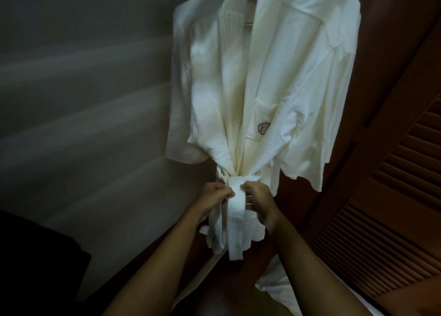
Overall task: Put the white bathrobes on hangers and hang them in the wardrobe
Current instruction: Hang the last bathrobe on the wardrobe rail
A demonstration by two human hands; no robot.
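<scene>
The bathrobe [267,82] is hanging already; left hand [213,200] and right hand [259,201] are gripping, tying its belt [236,210].

White bathrobe [269,82] hanging, left hand [216,200] and right hand [259,200] gripping its belt [236,210], louvred door [391,196] beside

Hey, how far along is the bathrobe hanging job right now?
Done: one white bathrobe already hangs upright, its collar draped over a hanger that barely shows. In hand: the left hand and right hand both grip the belt at the waist, apparently tying it. Left: finishing the knot. More white cloth lies at lower right, possibly another robe waiting; I cannot tell.
</scene>
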